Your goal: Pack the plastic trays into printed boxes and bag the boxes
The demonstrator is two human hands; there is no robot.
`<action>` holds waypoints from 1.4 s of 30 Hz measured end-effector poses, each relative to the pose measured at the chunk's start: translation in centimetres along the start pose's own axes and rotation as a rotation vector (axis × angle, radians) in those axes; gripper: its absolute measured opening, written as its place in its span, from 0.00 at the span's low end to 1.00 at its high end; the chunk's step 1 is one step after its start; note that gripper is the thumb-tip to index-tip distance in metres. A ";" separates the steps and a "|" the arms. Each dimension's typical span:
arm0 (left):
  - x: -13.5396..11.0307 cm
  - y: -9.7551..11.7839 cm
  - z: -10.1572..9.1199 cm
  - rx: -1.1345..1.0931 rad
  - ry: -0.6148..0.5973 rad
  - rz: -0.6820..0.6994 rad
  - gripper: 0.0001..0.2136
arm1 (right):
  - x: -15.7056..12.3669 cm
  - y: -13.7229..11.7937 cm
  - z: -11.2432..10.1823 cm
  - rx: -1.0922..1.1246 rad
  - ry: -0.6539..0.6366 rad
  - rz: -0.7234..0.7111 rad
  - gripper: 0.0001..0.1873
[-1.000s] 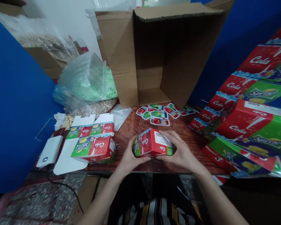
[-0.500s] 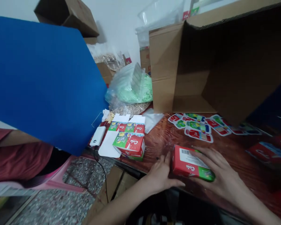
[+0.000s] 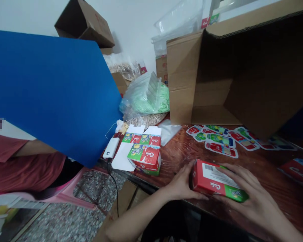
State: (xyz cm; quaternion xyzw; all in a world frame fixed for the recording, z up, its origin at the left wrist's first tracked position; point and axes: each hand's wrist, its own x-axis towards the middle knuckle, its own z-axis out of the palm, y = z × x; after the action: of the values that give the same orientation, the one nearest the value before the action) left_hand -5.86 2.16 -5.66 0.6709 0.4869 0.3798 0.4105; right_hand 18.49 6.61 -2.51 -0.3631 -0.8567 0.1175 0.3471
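A red-and-green printed cardboard box (image 3: 215, 183), white label upward, is at the near edge of the reddish-brown wooden table (image 3: 176, 156). The right hand (image 3: 244, 190) pinches its right end, fingers over the top, thumb along the near side. The left hand (image 3: 185, 185) curves around the left end, thumb and fingers apart; whether it grips cannot be told. Beyond lie flat bottle-shaped paper cutouts (image 3: 221, 139), before a large open brown carton (image 3: 183, 79). To the left, a second printed box (image 3: 145, 157) stands by an unfolded white-backed card (image 3: 121, 158), near a white oblong device (image 3: 111, 148).
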 end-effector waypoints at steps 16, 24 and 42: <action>5.3 8.5 0.5 0.451 -0.215 0.252 0.36 | -8.3 4.9 0.9 0.365 0.179 0.616 0.55; 14.6 2.1 -3.8 0.762 0.390 -0.427 0.16 | -9.9 5.2 2.0 0.426 0.146 0.689 0.54; 16.9 -5.6 -6.9 0.935 0.572 -0.658 0.13 | -11.2 6.0 3.1 0.458 0.124 0.646 0.51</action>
State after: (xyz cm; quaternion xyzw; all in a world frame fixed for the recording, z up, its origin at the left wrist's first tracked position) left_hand -10.02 20.77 -6.44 0.4666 0.8721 0.1454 0.0234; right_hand 25.18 3.11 -13.21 -0.5333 -0.6277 0.3864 0.4151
